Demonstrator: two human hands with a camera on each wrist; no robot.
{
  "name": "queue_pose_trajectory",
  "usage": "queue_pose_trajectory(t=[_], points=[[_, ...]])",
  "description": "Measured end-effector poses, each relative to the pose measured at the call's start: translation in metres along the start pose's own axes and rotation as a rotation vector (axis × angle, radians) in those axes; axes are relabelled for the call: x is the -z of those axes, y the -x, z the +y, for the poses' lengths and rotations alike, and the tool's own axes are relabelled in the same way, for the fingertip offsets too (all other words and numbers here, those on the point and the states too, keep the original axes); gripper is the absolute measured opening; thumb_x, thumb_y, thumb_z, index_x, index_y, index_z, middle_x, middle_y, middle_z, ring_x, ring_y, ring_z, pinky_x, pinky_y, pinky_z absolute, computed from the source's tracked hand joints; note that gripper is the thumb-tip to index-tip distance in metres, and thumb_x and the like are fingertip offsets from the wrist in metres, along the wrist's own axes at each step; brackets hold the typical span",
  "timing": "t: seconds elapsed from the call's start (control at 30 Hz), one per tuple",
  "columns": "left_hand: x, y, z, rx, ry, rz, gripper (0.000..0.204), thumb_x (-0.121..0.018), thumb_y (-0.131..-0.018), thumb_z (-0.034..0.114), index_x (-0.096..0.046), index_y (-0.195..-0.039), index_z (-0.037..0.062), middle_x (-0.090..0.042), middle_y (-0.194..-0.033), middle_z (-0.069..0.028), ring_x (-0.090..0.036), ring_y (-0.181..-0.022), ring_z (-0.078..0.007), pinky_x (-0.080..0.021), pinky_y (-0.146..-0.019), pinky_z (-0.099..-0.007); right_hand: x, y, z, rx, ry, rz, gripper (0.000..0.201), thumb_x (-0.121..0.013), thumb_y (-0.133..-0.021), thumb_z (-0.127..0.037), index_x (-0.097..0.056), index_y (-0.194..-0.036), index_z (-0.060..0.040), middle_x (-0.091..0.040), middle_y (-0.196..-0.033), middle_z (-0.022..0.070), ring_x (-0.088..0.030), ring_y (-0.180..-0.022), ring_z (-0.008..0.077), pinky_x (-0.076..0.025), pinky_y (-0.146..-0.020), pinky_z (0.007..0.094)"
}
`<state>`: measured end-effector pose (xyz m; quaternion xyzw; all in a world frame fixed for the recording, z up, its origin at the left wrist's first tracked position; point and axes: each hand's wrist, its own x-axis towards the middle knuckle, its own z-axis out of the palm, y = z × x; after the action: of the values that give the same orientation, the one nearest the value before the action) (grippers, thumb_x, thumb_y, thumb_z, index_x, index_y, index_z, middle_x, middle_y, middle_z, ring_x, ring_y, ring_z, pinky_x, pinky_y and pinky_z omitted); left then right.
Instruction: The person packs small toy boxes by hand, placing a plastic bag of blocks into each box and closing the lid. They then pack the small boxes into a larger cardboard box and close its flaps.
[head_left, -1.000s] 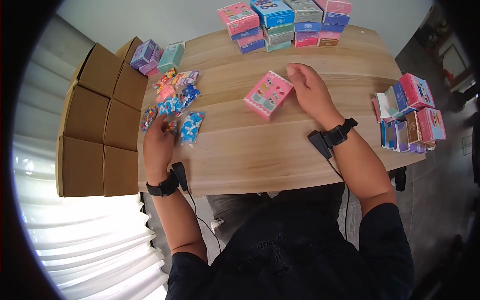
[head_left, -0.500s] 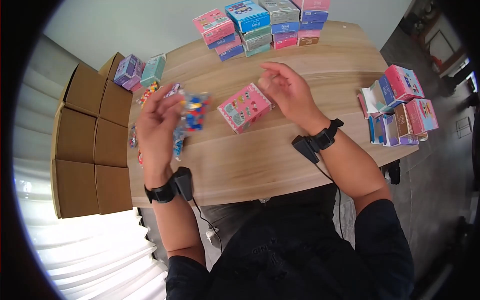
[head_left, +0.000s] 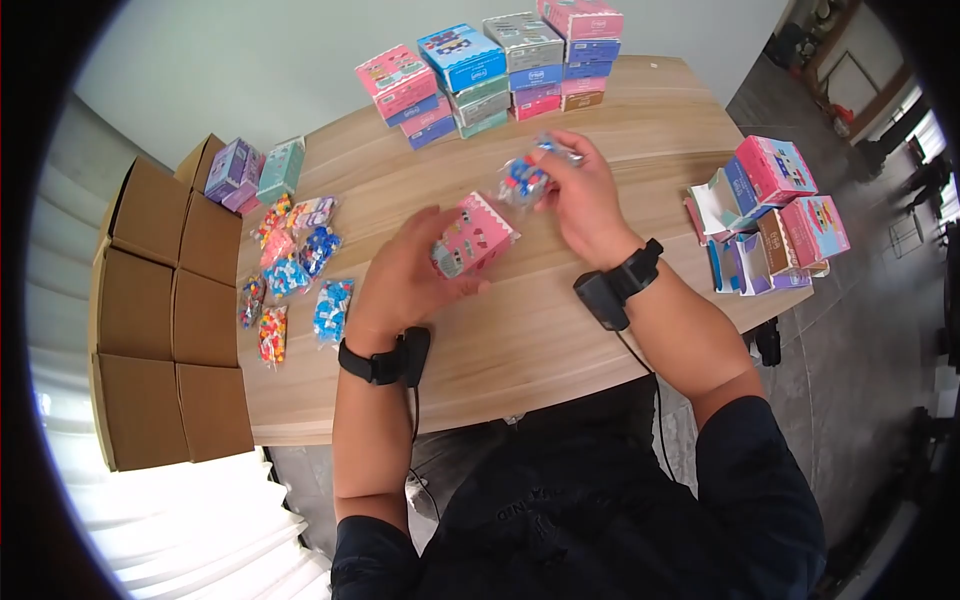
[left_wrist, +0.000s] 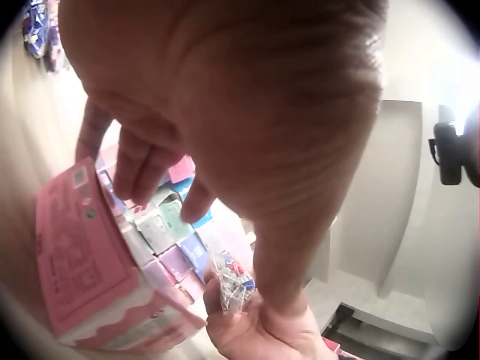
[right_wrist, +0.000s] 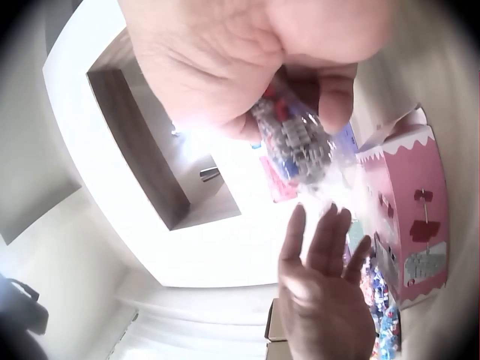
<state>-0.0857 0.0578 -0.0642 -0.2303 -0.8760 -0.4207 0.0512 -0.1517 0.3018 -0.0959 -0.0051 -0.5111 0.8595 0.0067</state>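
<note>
In the head view my right hand (head_left: 588,205) pinches a clear bag of small toy bricks (head_left: 524,178) above the table. Grey, red and blue pieces show through the plastic bag (right_wrist: 296,142) in the right wrist view. My left hand (head_left: 408,272), its fingers straight and spread, is beside the pink printed box (head_left: 474,238) and covers its left part in the head view. In the right wrist view that pink box (right_wrist: 411,217) has a raised flap at its top end. The left palm (right_wrist: 328,311) there shows nothing in it.
Several bags of coloured bricks (head_left: 287,272) lie at the table's left, beside stacked brown cartons (head_left: 145,300). Colourful boxes stand in stacks (head_left: 480,85) at the back. Opened and printed boxes (head_left: 775,215) crowd the right edge. Small purple and green boxes (head_left: 235,172) sit back left.
My left hand took a brick bag from the pile at left and brought it rightward. That bag is now in my right hand, and the left hand has moved to the pink box.
</note>
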Motion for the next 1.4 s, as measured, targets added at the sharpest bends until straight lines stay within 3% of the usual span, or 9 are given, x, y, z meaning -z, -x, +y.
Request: queue_pose_trajectory(t=[0.03,0.13,0.23,0.33,0.53,0.73,1.03,1.13,1.4], points=[[-0.002,0.001,-0.009,-0.073,-0.137,-0.047,0.065,-0.086,-0.083,0.013,-0.058,-0.140,0.0001,-0.066,-0.126,-0.0115,-0.068,-0.108,-0.0209,-0.058,-0.091,-0.0343,0.002,-0.003,-0.001,0.003,-0.020,0.053,0.048,-0.074,-0.096,-0.014,-0.052,-0.137,-0.0017,-0.071,-0.112,0.0105,-0.071,-0.087,0.0144,-0.053,-0.055,0.0270],[-0.009,-0.002,-0.030,-0.065,-0.006,0.070,0.054,-0.080,-0.090,0.020,-0.061,-0.137,0.0000,-0.068,-0.126,-0.0123,-0.071,-0.106,-0.0232,-0.057,-0.091,-0.0381,0.010,-0.008,-0.002,-0.011,-0.113,-0.014,0.046,-0.071,-0.098,-0.012,-0.051,-0.138,-0.0026,-0.071,-0.112,0.0109,-0.072,-0.089,0.0175,-0.057,-0.062,0.0306],[-0.004,-0.006,-0.034,0.357,0.841,0.057,0.041,-0.066,-0.102,0.026,-0.062,-0.134,-0.0003,-0.070,-0.125,-0.0132,-0.072,-0.105,-0.0262,-0.058,-0.091,-0.0399,0.003,-0.007,-0.011,-0.021,-0.347,-0.095,0.041,-0.069,-0.099,-0.010,-0.052,-0.137,-0.0038,-0.072,-0.115,0.0125,-0.074,-0.095,0.0212,-0.062,-0.071,0.0356],[-0.009,-0.014,-0.029,0.500,1.241,0.162,0.052,-0.049,-0.109,0.041,-0.057,-0.140,0.0003,-0.072,-0.123,-0.0134,-0.071,-0.107,-0.0264,-0.057,-0.090,-0.0410,0.003,-0.005,-0.020,0.029,-0.401,-0.246,0.038,-0.067,-0.100,-0.009,-0.054,-0.136,-0.0049,-0.071,-0.119,0.0139,-0.074,-0.101,0.0241,-0.064,-0.079,0.0403],[-0.010,-0.018,-0.036,0.600,1.374,0.153,0.051,-0.046,-0.110,0.043,-0.056,-0.136,0.0004,-0.072,-0.120,-0.0147,-0.073,-0.100,-0.0276,-0.060,-0.076,-0.0396,-0.005,0.004,-0.024,0.051,-0.310,-0.382,0.038,-0.067,-0.100,-0.004,-0.054,-0.135,-0.0047,-0.070,-0.125,0.0124,-0.072,-0.109,0.0244,-0.063,-0.085,0.0407],[-0.007,-0.017,-0.035,0.636,1.372,0.139,0.051,-0.044,-0.110,0.045,-0.057,-0.134,0.0019,-0.073,-0.118,-0.0145,-0.074,-0.097,-0.0269,-0.060,-0.068,-0.0387,-0.006,0.001,-0.022,0.120,-0.223,-0.226,0.044,-0.069,-0.098,-0.002,-0.052,-0.137,-0.0035,-0.068,-0.125,0.0117,-0.070,-0.108,0.0214,-0.062,-0.085,0.0396],[-0.005,-0.016,-0.039,0.595,1.370,0.120,0.052,-0.038,-0.113,0.044,-0.059,-0.132,0.0009,-0.076,-0.114,-0.0143,-0.076,-0.098,-0.0257,-0.061,-0.069,-0.0363,-0.008,0.007,-0.015,0.193,0.171,-0.262,0.044,-0.074,-0.097,-0.007,-0.055,-0.137,-0.0039,-0.068,-0.119,0.0064,-0.069,-0.103,0.0136,-0.060,-0.075,0.0300],[-0.005,-0.016,-0.038,0.629,1.328,0.138,0.051,-0.045,-0.110,0.047,-0.058,-0.131,0.0021,-0.074,-0.115,-0.0123,-0.075,-0.096,-0.0253,-0.060,-0.068,-0.0374,-0.006,0.008,-0.017,0.144,0.229,-0.294,0.043,-0.074,-0.097,-0.008,-0.057,-0.136,-0.0045,-0.068,-0.116,0.0053,-0.068,-0.101,0.0111,-0.057,-0.068,0.0272],[-0.006,-0.019,-0.025,0.631,1.340,0.258,0.050,-0.044,-0.111,0.046,-0.058,-0.131,0.0021,-0.074,-0.116,-0.0116,-0.074,-0.099,-0.0256,-0.059,-0.071,-0.0380,-0.006,0.008,-0.016,0.284,0.063,-0.092,0.044,-0.077,-0.094,-0.013,-0.059,-0.132,-0.0019,-0.069,-0.113,0.0053,-0.066,-0.093,0.0103,-0.053,-0.064,0.0248]])
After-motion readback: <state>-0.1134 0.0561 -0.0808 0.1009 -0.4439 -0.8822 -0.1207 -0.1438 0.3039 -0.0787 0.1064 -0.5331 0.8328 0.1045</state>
